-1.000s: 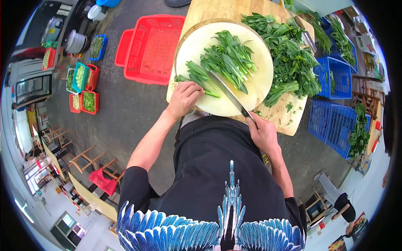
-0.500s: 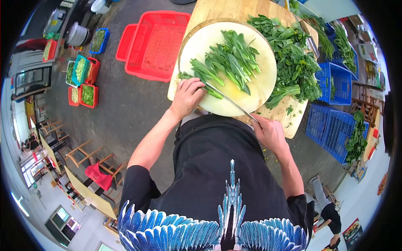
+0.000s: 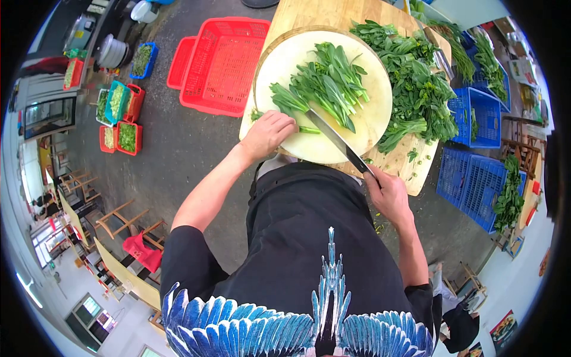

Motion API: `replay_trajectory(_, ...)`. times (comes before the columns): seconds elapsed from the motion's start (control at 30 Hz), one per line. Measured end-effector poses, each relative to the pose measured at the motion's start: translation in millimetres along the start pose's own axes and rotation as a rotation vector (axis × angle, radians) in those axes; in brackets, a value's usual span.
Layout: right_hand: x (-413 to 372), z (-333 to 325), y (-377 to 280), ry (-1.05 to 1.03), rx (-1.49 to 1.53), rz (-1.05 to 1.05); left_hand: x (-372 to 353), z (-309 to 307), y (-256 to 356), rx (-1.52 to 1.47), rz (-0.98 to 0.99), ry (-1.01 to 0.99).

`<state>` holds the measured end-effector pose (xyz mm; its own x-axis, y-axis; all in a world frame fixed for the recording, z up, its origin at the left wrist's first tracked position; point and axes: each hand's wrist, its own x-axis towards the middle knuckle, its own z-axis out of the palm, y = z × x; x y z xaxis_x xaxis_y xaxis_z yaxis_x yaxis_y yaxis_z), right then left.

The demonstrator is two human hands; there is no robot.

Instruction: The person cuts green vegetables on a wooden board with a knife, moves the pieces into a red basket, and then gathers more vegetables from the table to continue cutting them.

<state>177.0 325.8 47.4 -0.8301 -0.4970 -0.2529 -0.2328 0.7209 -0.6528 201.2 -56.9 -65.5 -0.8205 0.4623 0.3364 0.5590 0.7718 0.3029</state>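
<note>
At the left rim of the round chopping board (image 3: 369, 128), my left hand (image 3: 267, 135) is closed around a leafy green stalk (image 3: 308, 130), whose cut end sticks out to the right. A bit of leaf shows on the hand's other side. My right hand (image 3: 388, 193) grips the handle of a kitchen knife (image 3: 336, 140). Its blade slants up and left over the board, with the tip beside the cut greens (image 3: 324, 83) lying in the middle. The blade's broad side is visible, and it is apart from my left fingers.
A heap of uncut leafy greens (image 3: 416, 89) covers the right side of the wooden table (image 3: 309, 11). Red baskets (image 3: 223, 65) stand on the floor to the left. Blue crates (image 3: 476, 119) are at the right. Another person (image 3: 461, 327) is at the lower right.
The knife has turned to show its broad side, and its tip has swung up and away from my left hand, toward the cut greens. My left hand stays at the board's left rim.
</note>
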Motion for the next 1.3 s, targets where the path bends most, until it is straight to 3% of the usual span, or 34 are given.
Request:
replay_trajectory(0.23, -3, 2, 7, -0.013, -0.106, -0.132, -13, 8, 3, -0.156, -0.079, -0.012)
replay_trajectory(0.37, -2, -4, 6, -0.059, -0.134, -0.134, -16, 3, 10, -0.074, -0.087, 0.016)
replay_trajectory(0.67, 2, -6, 7, -0.072, -0.120, -0.075, -21, -2, 17, -0.187, -0.154, 0.000)
replay_trajectory(0.97, -14, -1, 7, 0.002, -0.014, 0.018, 23, -11, 9, 0.057, -0.087, -0.001)
replay_trajectory(1.07, -16, 1, 7, 0.026, 0.013, 0.012, 17, 5, 5, 0.148, -0.088, -0.114)
replay_trajectory(1.3, -21, 10, 15, -0.038, 0.005, 0.022, 10, 14, 4, -0.070, -0.141, -0.038)
